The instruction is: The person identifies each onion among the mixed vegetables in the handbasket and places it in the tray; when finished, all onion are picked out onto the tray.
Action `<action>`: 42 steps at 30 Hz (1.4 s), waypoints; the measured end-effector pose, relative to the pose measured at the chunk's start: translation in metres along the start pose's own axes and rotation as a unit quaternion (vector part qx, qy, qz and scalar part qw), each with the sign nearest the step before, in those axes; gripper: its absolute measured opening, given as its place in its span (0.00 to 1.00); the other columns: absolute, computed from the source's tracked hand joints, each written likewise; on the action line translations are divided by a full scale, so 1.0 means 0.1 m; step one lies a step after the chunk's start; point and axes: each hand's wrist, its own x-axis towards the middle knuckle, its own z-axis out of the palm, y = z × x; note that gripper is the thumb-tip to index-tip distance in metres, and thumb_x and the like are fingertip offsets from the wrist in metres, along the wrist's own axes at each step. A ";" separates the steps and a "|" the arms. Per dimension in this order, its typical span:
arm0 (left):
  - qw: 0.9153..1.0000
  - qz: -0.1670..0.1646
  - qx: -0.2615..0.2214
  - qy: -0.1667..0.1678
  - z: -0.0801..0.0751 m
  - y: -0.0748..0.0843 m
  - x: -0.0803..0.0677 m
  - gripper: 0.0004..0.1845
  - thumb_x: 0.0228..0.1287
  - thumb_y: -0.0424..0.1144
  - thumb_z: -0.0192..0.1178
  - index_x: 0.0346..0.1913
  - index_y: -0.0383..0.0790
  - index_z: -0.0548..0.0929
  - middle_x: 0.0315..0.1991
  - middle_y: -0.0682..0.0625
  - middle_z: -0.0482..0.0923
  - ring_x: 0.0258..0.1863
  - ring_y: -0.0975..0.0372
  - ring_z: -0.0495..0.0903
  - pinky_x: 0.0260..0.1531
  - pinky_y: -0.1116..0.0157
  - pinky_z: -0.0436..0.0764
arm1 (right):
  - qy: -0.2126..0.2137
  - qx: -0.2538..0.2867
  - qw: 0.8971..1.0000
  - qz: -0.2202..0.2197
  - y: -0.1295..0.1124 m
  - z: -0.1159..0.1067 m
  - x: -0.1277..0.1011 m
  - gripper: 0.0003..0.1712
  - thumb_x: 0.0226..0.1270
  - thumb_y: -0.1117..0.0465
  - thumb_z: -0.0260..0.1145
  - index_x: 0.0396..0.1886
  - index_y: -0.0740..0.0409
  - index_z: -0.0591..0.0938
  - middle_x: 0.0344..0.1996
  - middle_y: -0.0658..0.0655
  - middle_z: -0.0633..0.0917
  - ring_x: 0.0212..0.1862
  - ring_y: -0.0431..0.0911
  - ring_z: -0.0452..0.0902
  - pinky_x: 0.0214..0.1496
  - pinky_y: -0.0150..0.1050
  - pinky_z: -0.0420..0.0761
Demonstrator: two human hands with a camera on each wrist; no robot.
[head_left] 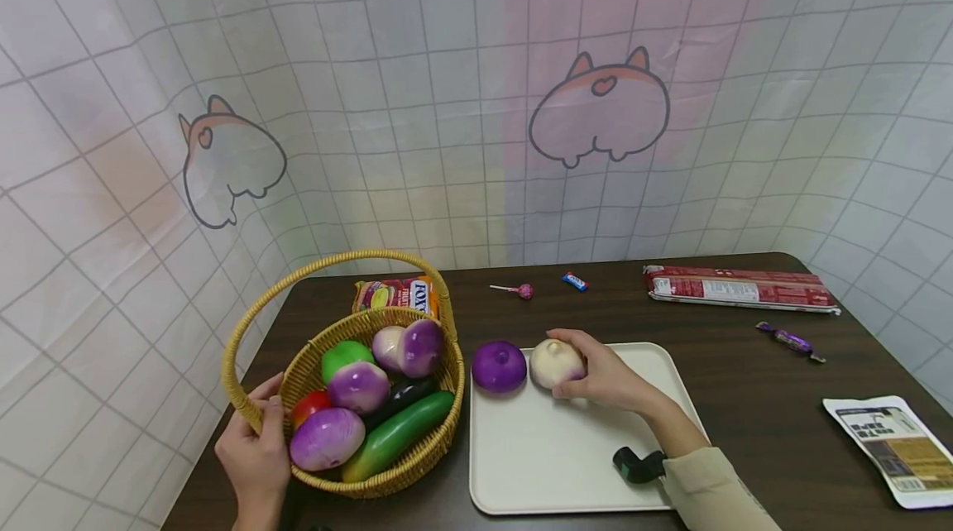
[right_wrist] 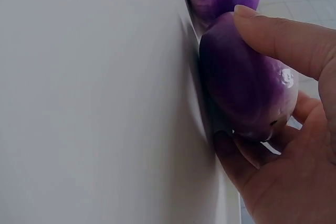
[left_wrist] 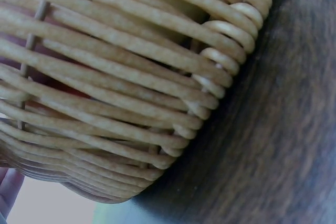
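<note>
A woven basket (head_left: pixel 435 452) with a tall handle stands at the table's left and holds several toy vegetables: purple-and-white onions (head_left: pixel 328 437), a green cucumber (head_left: pixel 398 432), a tomato and a green one. My left hand (head_left: pixel 270 407) grips the basket's left rim; the left wrist view shows only the basket weave (left_wrist: pixel 121 77) and table. On the cream tray (head_left: pixel 551 456), my right hand (head_left: pixel 577 365) holds a purple-and-white onion (head_left: pixel 553 361), fingers curled round it. Its purple side (right_wrist: pixel 247 93) fills the right wrist view. Another purple onion (head_left: pixel 499 365) lies just left of it, at the tray's corner.
Behind the basket lies a snack packet (head_left: pixel 395 295). A lollipop (head_left: pixel 517 291), a small wrapped candy (head_left: pixel 575 281) and a long red package (head_left: pixel 740 289) sit along the far edge. A purple candy (head_left: pixel 789 341) and a printed packet (head_left: pixel 889 448) lie right. Curtain walls close in behind.
</note>
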 end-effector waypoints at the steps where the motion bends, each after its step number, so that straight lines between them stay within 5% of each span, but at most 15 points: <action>1: 1.000 0.002 -0.004 0.001 0.00 0.04 0.00 0.08 0.62 0.22 0.58 0.26 0.21 0.81 0.40 0.32 0.84 0.25 0.74 0.79 0.33 0.81 0.72 | -0.001 -0.002 1.000 0.000 0.00 0.00 0.00 0.48 0.48 0.60 0.79 0.69 0.59 0.67 0.62 0.60 0.74 0.56 0.51 0.73 0.56 0.44 0.72; 5: 1.000 0.009 -0.011 0.004 0.00 0.10 0.00 0.08 0.61 0.22 0.57 0.26 0.21 0.81 0.40 0.32 0.84 0.25 0.75 0.79 0.33 0.81 0.72 | -0.003 0.002 1.000 0.007 0.00 0.01 0.01 0.50 0.48 0.61 0.79 0.71 0.59 0.65 0.64 0.60 0.73 0.59 0.52 0.72 0.59 0.49 0.70; 14: 1.000 0.008 -0.001 0.006 0.01 -0.05 0.00 0.10 0.62 0.22 0.58 0.22 0.26 0.80 0.40 0.33 0.85 0.28 0.70 0.80 0.35 0.80 0.72 | -0.007 -0.003 1.000 0.015 0.01 0.00 0.00 0.55 0.49 0.57 0.80 0.74 0.56 0.60 0.69 0.64 0.67 0.59 0.54 0.71 0.56 0.49 0.72; 23: 1.000 0.015 -0.006 0.007 0.01 0.08 0.00 0.09 0.61 0.22 0.57 0.24 0.22 0.80 0.39 0.31 0.84 0.27 0.75 0.78 0.34 0.81 0.70 | -0.001 0.009 1.000 0.006 -0.02 -0.08 -0.02 0.51 0.54 0.57 0.77 0.74 0.61 0.60 0.70 0.67 0.64 0.63 0.64 0.69 0.58 0.51 0.76; 33: 1.000 0.010 -0.006 0.002 0.00 0.14 0.01 0.09 0.63 0.22 0.57 0.26 0.21 0.81 0.40 0.30 0.84 0.26 0.74 0.79 0.33 0.81 0.71 | 0.072 -0.080 0.994 -0.030 -0.25 -0.13 -0.03 0.38 0.63 0.46 0.69 0.69 0.53 0.68 0.68 0.58 0.70 0.67 0.60 0.65 0.63 0.62 0.66; 42: 1.000 0.011 -0.008 0.002 0.00 0.14 0.01 0.09 0.62 0.22 0.57 0.24 0.21 0.80 0.40 0.30 0.83 0.26 0.74 0.79 0.33 0.81 0.72 | 0.110 -0.053 0.991 -0.062 -0.55 -0.06 -0.06 0.31 0.65 0.52 0.68 0.66 0.52 0.72 0.65 0.53 0.73 0.68 0.55 0.66 0.65 0.58 0.66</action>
